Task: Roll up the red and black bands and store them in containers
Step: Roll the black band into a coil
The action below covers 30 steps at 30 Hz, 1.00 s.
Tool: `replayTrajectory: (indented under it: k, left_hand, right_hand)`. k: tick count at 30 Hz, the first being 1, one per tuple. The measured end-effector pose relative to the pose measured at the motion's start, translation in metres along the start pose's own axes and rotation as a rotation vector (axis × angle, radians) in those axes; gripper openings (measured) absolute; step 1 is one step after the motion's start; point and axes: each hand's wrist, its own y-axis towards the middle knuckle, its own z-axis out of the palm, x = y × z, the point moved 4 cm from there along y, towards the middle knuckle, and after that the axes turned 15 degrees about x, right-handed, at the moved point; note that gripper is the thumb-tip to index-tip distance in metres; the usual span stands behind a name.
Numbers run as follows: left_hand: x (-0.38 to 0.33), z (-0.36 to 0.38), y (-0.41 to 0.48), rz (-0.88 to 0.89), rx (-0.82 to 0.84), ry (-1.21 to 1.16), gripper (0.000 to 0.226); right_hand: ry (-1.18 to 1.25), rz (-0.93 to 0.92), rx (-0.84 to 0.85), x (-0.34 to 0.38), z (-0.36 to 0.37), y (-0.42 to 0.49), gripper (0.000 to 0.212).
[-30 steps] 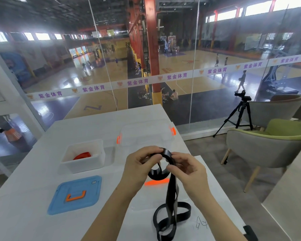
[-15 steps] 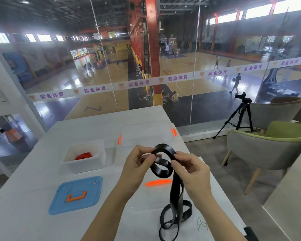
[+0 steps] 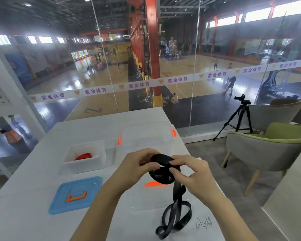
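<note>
Hands meet above the white table [image 3: 33, 180]: the left hand [image 3: 139, 164] and the right hand [image 3: 189, 173] both pinch the flat black band [image 3: 162, 174], thumbs and forefingers curled round a coil of it held in the air. Its loose tail hangs down and lies in loops on the table. The rolled red band [image 3: 84, 156] sits inside the small white plastic tub [image 3: 83, 165] to the left. A clear plastic box with orange latches [image 3: 146, 134] stands behind the hands, and a blue lid with an orange handle [image 3: 75, 195] lies flat in front of the tub.
</note>
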Motion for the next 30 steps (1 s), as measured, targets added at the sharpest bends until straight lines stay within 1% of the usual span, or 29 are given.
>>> replayTrajectory:
  k: [5, 7, 10, 12, 14, 17, 21, 23, 27, 30]
  left_hand:
    - [-0.009, 0.009, -0.003, -0.013, 0.089, 0.139, 0.026]
    - [-0.014, 0.010, -0.004, 0.016, 0.053, 0.169, 0.021]
    - [-0.022, 0.011, -0.004, 0.075, -0.024, 0.180, 0.018]
    - [-0.024, 0.010, -0.005, 0.103, -0.077, 0.140, 0.018]
    - [-0.023, 0.007, -0.008, 0.127, -0.142, 0.035, 0.020]
    - [-0.022, 0.003, -0.011, 0.165, -0.194, -0.091, 0.023]
    - [-0.019, 0.006, -0.014, 0.147, -0.153, -0.231, 0.031]
    - [-0.016, 0.008, -0.016, 0.105, -0.098, -0.238, 0.030]
    - [-0.015, 0.007, -0.018, 0.031, 0.000, -0.177, 0.037]
    - [-0.019, 0.004, -0.016, -0.003, -0.034, -0.050, 0.044]
  right_hand:
    - [-0.104, -0.084, -0.008, 0.005, 0.000, -0.002, 0.019]
    - [-0.066, -0.064, -0.027, 0.005, 0.000, -0.003, 0.019]
    - [0.057, 0.018, -0.046, 0.004, 0.004, -0.004, 0.030]
    - [0.160, 0.071, -0.057, 0.003, 0.007, -0.006, 0.033]
    - [0.269, 0.097, -0.072, 0.003, 0.010, -0.009, 0.037]
    - [0.351, 0.124, -0.143, 0.004, 0.012, -0.009, 0.041]
    - [0.392, 0.119, -0.237, 0.008, 0.006, -0.008, 0.040]
    - [0.414, 0.107, -0.256, 0.011, 0.002, -0.007, 0.039]
    - [0.411, 0.089, -0.240, 0.017, -0.004, -0.006, 0.040]
    - [0.342, 0.097, -0.190, 0.019, -0.006, -0.007, 0.036]
